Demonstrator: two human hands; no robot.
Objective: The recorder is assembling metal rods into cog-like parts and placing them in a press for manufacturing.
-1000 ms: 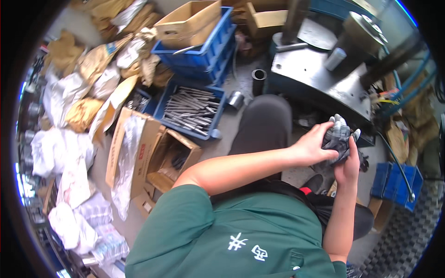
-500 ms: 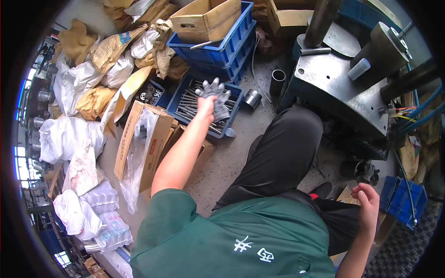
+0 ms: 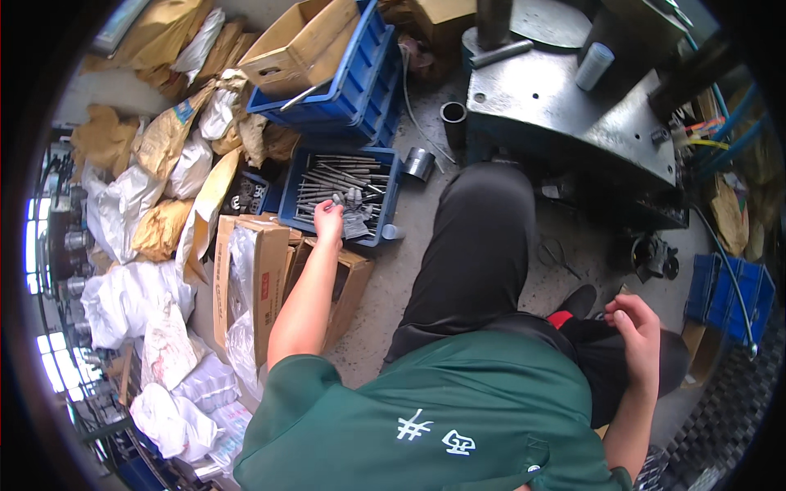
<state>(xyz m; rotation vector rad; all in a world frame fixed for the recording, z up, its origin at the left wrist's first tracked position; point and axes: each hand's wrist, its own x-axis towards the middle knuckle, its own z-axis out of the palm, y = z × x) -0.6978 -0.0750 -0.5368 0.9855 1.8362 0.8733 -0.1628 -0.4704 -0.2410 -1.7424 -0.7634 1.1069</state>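
My left hand is closed, its fingers pinching the edge of a grey work glove. The glove lies crumpled over metal rods in a blue plastic bin on the floor, ahead and to the left. Part of the glove hides the rods beneath. On the right, my right hand hovers above my leg with its fingers curled together. A small tan bit shows at its fingertips; what it is, and whether the hand holds it, I cannot make out.
Cardboard boxes with clear plastic stand beside the bin. Stacked blue crates hold a wooden box behind it. White and brown sacks fill the left. A metal machine table stands ahead right; short metal tubes are near it.
My left hand has come back toward me, and the glove, spread over the bin before, now lies lower and bunched. The view has shifted; my right hand stays curled over my leg.
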